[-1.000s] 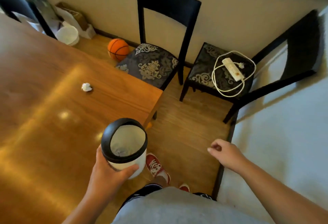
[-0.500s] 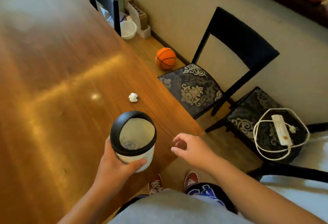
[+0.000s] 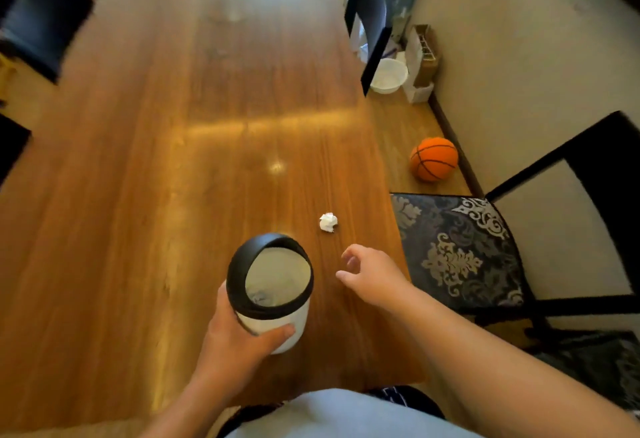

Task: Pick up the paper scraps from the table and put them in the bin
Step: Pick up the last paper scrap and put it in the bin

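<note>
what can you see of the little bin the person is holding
The bin is a small round container with a white body and a thick glossy black rim around an open top. It looks like plastic. It is tilted, its mouth turned up toward the camera, and held over the near end of the wooden table. The left hand wraps its lower body, thumb across the front. Something pale and crumpled lies at the bottom. The paper scrap beyond it lies apart.
</note>
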A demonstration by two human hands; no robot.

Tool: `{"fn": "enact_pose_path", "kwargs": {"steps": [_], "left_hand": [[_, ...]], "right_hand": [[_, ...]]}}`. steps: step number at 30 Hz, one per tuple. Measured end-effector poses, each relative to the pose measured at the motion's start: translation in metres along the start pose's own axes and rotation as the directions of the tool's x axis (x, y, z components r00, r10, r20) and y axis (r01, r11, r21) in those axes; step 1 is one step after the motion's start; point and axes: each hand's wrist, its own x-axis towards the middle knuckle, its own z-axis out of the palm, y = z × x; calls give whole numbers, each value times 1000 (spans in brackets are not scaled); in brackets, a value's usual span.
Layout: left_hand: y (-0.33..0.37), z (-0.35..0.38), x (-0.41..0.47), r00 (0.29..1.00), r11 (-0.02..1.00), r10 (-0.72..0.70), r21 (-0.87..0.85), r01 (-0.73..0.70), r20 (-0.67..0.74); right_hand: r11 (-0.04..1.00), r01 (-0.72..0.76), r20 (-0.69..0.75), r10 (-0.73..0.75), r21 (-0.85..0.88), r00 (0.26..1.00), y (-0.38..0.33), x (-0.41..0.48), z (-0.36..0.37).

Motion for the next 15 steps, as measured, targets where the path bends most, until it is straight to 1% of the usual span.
{"fn": "enact_pose_path", "kwargs": {"steps": [5,8,11,15], "left_hand": [[9,19,-12,987,999,-51,-16,50,-153],[15,24,-20,978,997,-66,-62,55,-196],[17,25,-29,970,994,-66,-104,43,-234],[19,22,-35,951,993,-67,-117,32,-302]], "right_hand": [[978,126,-23,-132,-164,991,-11,56,-9],[936,172,-22,-187,-309,982,-18,84,-8],[885,198,16,-211,-421,977,-19,103,-1],[862,211,89,-191,-460,977,-13,108,13]]}}
